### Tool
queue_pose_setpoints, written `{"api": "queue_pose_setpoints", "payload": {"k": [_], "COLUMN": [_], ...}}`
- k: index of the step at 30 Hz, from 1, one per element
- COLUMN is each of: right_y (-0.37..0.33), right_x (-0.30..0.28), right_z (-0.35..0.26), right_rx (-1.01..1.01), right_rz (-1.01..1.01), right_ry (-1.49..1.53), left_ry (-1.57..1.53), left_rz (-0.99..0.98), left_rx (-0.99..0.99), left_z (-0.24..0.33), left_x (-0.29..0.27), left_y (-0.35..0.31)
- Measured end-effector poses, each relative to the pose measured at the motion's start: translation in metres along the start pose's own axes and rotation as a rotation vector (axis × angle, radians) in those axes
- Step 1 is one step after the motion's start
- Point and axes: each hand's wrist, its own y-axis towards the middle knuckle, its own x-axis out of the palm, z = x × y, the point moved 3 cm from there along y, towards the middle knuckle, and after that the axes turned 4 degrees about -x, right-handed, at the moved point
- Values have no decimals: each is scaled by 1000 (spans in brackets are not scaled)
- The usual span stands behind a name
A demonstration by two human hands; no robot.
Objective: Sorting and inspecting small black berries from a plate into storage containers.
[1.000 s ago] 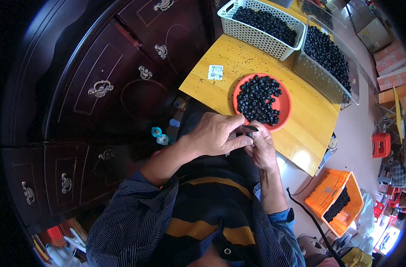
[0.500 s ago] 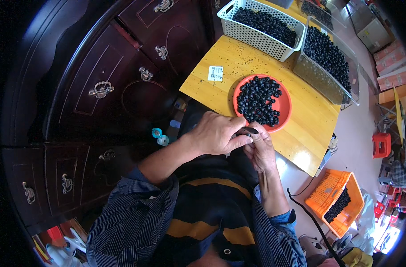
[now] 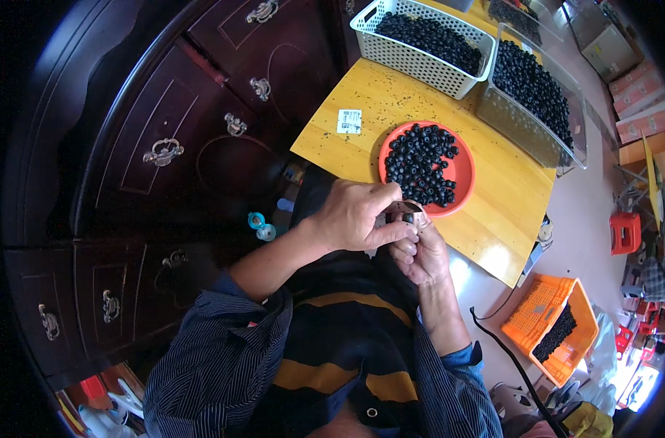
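At the middle of the view, left hand (image 3: 356,217) closed, thumb and forefinger around a dark pointed piece (image 3: 414,207), only partly visible; right hand (image 3: 423,254) curled up against it, fingertips gripping a small dark bead (image 3: 408,218). From the hands: red bowl (image 3: 462,175) of black beads (image 3: 416,155) at one o'clock, near, on yellow table (image 3: 504,204); white label (image 3: 349,121) at eleven, dark print and a square block, too small to read; white basket (image 3: 411,68) at twelve, bead-filled; orange crate (image 3: 534,310) at four, pale mark on its side, illegible.
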Motion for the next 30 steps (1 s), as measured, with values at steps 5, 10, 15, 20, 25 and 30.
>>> {"api": "queue_pose_setpoints", "payload": {"k": [5, 10, 15, 20, 25, 30], "right_y": [2, 1, 0, 1, -1, -1], "right_x": [-4, -4, 0, -3, -7, -5], "right_z": [1, 0, 0, -1, 1, 1], "right_rx": [-9, -27, -41, -58, -64, -48], "right_rz": [-103, -101, -31, -12, -18, 6], "right_ry": [37, 8, -28, -50, -48, -39], "left_ry": [14, 37, 75, 111, 133, 126], "left_rz": [-21, -57, -74, -117, -134, -116], "left_rx": [-20, -4, 34, 18, 26, 22], "left_z": [4, 4, 8, 6, 5, 5], "left_x": [-3, -2, -1, 2, 4, 6], "left_y": [3, 4, 6, 8, 8, 7]}}
